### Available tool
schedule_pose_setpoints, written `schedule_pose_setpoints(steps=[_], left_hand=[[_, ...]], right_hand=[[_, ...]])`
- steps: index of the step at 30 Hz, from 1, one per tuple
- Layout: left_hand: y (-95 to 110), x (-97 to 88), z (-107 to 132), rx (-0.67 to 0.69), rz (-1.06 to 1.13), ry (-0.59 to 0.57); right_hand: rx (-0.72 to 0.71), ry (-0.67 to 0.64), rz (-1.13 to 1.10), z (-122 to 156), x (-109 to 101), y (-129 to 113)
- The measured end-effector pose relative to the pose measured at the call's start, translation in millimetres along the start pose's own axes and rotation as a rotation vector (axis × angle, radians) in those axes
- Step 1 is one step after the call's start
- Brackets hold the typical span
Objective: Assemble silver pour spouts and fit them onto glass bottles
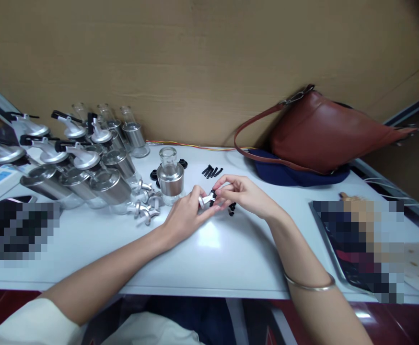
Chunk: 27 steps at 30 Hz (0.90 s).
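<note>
Near the middle of the table, my left hand (184, 215) is closed around a silver pourer spout (205, 200). My right hand (241, 194) pinches a small black part (213, 194) against the spout's end; its exact shape is partly hidden by the fingers. Just beyond my left hand stands a glass bottle (170, 179) with a metal band and no spout on it. Loose silver spouts (146, 206) lie in a pile to the left of it. Small black pieces (232, 209) rest under my right hand, and several black levers (211, 171) lie farther back.
Several banded bottles fitted with spouts (83, 158) crowd the left side, with spoutless bottles (133, 132) behind. A brown handbag (313, 134) on a dark blue cap (292, 170) occupies the back right. A blurred tray (326, 239) sits right; a cardboard wall (195, 72) closes the back.
</note>
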<state>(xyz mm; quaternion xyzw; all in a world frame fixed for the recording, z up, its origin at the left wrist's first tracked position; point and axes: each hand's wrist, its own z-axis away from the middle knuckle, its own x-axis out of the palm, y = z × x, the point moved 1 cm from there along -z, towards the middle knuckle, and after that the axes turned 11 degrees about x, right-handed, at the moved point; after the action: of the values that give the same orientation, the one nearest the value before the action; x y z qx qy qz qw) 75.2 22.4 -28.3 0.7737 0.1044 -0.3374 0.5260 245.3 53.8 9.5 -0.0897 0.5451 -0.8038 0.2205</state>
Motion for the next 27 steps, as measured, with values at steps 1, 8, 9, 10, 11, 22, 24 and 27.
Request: schedule_pose_setpoints(steps=[1,8,9,10,11,22,24,27], left_hand=[[0.1,-0.2,0.0,0.003,0.007,0.007],[-0.9,-1.4,-0.8,-0.023,0.057,0.046],[-1.1,-1.6,-1.0,-0.025,0.064,0.054],[-1.2,-1.6,-1.2,-0.025,0.072,0.058],[-1.3,-1.6,-1.3,-0.025,0.079,0.062],[-1.9,-1.2,-0.3,0.006,0.108,0.068],[-0.9,-1.5,0.2,0.000,0.104,0.068],[-0.1,-1.8,0.9,-0.015,0.089,0.072]], right_hand=[[-0.005,0.004,0.000,0.3,0.4,-0.5],[-0.051,0.009,-0.018,0.8,0.8,-1.2],[-0.057,0.000,-0.016,0.6,0.7,-1.2],[-0.064,-0.009,-0.013,0.3,0.5,-1.1],[-0.070,-0.018,-0.007,0.1,0.4,-0.8],[-0.100,0.011,0.035,-1.3,-0.5,1.3],[-0.108,-0.003,0.040,-0.7,-0.3,0.7],[-0.101,-0.031,0.031,0.3,-0.1,0.6]])
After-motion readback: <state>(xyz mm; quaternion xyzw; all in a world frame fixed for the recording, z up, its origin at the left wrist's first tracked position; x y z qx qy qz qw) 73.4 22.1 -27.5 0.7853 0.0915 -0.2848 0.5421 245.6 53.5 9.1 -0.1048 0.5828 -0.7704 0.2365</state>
